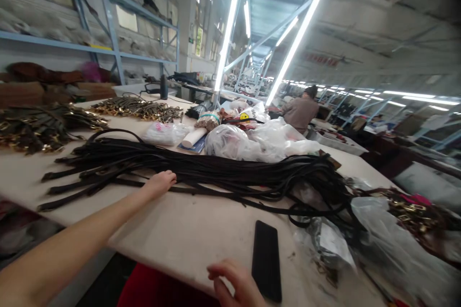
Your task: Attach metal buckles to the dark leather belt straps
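A long pile of black straps [230,172] lies across the table, its loose ends fanned out on the left. My left hand [163,183] reaches to the front edge of this pile, with its fingers curled down on a strap there; the fingertips are partly hidden. Close to the table's front edge is my right hand [236,280], fingers bent and apart from the thumb, with nothing visible in it. A black phone [266,261] lies flat just to its right.
Behind the straps sit clear plastic bags [248,141] and a white roll [193,138]. Straps with gold-coloured metal parts [39,127] are heaped at left. More plastic bags [392,244] crowd the right side. A person [300,110] is farther back.
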Available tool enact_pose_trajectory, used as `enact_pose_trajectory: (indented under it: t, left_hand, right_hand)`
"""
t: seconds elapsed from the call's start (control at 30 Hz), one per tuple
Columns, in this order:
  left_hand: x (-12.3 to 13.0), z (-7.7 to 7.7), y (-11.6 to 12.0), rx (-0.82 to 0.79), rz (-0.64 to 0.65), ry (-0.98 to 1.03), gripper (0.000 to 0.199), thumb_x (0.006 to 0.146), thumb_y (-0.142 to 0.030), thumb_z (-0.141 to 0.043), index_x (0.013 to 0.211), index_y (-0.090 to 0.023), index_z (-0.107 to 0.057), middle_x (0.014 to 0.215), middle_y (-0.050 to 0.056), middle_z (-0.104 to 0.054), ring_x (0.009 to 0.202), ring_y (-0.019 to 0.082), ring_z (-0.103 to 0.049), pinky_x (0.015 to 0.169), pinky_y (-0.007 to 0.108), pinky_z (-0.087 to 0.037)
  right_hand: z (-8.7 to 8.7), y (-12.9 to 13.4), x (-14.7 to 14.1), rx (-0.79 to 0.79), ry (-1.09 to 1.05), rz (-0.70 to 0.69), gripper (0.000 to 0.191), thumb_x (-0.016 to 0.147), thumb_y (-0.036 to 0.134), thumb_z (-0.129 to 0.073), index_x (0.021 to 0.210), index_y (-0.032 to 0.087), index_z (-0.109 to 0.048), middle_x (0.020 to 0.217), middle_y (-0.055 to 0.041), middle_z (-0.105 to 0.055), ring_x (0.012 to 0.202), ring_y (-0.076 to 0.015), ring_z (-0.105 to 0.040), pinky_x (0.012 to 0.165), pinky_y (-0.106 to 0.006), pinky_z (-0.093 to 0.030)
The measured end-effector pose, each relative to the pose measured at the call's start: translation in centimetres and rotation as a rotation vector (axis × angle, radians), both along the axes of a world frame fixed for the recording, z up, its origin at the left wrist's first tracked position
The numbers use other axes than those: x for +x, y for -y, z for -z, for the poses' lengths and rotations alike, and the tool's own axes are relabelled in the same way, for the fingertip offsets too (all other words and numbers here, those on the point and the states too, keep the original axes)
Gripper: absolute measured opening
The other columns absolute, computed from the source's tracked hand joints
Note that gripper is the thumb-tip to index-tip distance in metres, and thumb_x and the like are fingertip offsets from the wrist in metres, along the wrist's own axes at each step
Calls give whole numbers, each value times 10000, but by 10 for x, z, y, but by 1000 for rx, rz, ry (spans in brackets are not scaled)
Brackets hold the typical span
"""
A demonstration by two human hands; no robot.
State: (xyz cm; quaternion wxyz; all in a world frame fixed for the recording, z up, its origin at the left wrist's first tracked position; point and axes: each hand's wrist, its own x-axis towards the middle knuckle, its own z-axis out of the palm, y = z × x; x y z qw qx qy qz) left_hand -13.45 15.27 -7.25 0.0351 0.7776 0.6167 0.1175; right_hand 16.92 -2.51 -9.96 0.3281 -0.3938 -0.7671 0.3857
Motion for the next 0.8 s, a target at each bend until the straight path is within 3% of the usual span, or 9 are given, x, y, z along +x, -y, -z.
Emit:
enact_pose_trajectory:
  t: [0.07,0.17,0.27,0.33,0.4,0.47,0.53,0.67,0.8]
  left_hand:
    - [23,-27,14,30,49,54,240,882,-279,-358,889,-159,-566,797,75,-626,752,209,-598,669,277,-407]
    - [65,-68,48,45,195,192,274,889,-363,-334,950,-190,-538,816,41,-638,770,191,-599,686,260,-402]
    - [99,-90,82,-112,351,498,231,844,-369,-409,875,-185,-545,762,20,-615,706,172,-571,641,250,-397]
    - [110,-88,97,-284,374,701,205,817,-359,-442,799,-174,-528,666,-3,-572,613,147,-526,573,237,-381]
    - [113,-76,108,-487,391,852,190,796,-349,-474,764,-166,-515,615,-23,-532,584,130,-493,557,229,-375]
    - [114,-59,119,-680,426,973,175,772,-332,-513,795,-159,-526,627,-29,-528,610,127,-495,591,232,-391]
    - [113,-42,131,-841,431,1044,173,743,-289,-543,850,-154,-538,641,-31,-535,624,126,-503,611,238,-402]
    - [108,-21,159,-1014,423,1029,154,709,-202,-547,848,-147,-580,633,-28,-553,627,117,-509,637,234,-403]
    - [90,-16,187,-1064,320,1112,232,700,-227,-583,917,-146,-604,695,-13,-588,652,115,-537,645,231,-421]
  right_hand:
    - [-9,-31,-13,-172,-120,81,310,840,438,-468,992,217,-623,936,-73,-642,891,-187,-585,821,-335,-452]
    - [-38,-71,-32,-569,-516,146,501,778,601,-456,1066,212,-583,1149,-85,-577,1002,-204,-563,867,-368,-435]
    - [-85,-93,-36,-732,-944,103,363,811,501,-486,955,188,-601,1071,-57,-620,999,-167,-573,890,-329,-430]
    - [-119,-98,-24,-731,-1101,171,190,856,303,-469,796,163,-583,837,-35,-662,849,-139,-620,815,-312,-473]
    - [-150,-103,-3,-713,-1191,301,250,888,170,-360,693,162,-516,594,19,-592,606,-94,-602,666,-273,-505]
    - [-174,-110,23,-698,-1222,377,326,903,129,-271,633,166,-449,432,77,-424,391,-41,-458,497,-174,-450]
    - [-191,-120,50,-719,-1193,434,338,902,122,-254,613,165,-425,396,93,-330,315,-29,-338,372,-131,-339]
    - [-204,-138,104,-685,-1117,654,348,893,131,-251,628,167,-474,389,94,-277,286,-26,-246,304,-135,-205]
    - [-188,-143,152,-601,-1035,944,433,889,152,-161,587,189,-469,404,69,-287,287,-36,-234,306,-161,-200]
